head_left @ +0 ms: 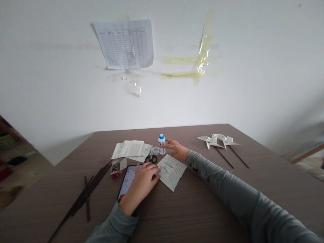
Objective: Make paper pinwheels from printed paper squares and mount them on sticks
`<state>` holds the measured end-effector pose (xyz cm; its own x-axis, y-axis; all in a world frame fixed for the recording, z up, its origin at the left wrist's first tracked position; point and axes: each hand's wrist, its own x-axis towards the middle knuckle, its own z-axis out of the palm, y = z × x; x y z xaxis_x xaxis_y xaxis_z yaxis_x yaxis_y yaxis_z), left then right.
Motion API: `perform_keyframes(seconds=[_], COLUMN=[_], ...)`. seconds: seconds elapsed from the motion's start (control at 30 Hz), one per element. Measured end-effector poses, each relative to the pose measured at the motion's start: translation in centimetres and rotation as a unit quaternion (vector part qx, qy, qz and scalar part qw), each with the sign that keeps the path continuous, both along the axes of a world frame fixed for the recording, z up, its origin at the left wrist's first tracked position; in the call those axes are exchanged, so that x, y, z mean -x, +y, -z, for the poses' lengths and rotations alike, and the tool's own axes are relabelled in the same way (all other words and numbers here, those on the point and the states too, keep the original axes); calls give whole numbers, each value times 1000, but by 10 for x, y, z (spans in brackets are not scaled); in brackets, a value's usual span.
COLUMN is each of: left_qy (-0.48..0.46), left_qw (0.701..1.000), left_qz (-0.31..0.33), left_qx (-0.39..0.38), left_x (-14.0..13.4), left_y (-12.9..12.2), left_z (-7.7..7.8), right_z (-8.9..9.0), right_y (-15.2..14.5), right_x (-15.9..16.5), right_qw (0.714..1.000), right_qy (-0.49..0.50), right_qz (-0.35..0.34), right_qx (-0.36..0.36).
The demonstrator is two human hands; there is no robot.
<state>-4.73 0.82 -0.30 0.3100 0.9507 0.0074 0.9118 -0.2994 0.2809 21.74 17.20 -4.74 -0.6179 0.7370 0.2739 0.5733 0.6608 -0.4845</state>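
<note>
Pictured near an open red box (114, 174) of small pieces (115, 167), centre-left, with right hand (179, 151) spread open around a blue-capped bottle (161, 141), mid-frame, and left hand (144, 176) loosely open at a printed sheet (173, 172).

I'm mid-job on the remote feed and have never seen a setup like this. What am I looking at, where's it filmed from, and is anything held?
There is no machine here: these are a person's bare hands, in grey sleeves. The single picture comes from a camera worn on the head, looking forward and down.

The left hand partly covers a phone, its fingers reaching the edge of a printed paper square. The right hand has its fingers at a blue-capped white bottle; whether it grips it, I can't tell.

Also on the brown table: black-handled scissors, more papers, a small red box, dark sticks, and two paper pinwheels on sticks at the right.
</note>
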Motion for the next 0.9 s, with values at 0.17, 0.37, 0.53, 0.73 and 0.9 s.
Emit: perform_keyframes(seconds=[0.17,0.37,0.53,0.73,0.9], left_qy=[-4,-7,-8,-15,-23], left_qw=[1000,1000,1000,1000,999], left_qz=[-4,-6,-14,-8,2], left_qx=[0,1,-3,-7,-26], left_x=[1,-1,1,5,8], left_y=[0,-1,-4,-4,-4], left_z=[-1,-4,-4,2,11], right_z=[6,12,14,16,16], right_y=[4,4,6,-5,-25], right_x=[11,6,-17,-57,-77], right_qw=[1000,996,994,990,987], right_qy=[16,82,100,132,141], right_qz=[-8,-11,28,42,71], right_qx=[25,13,18,-16,-41])
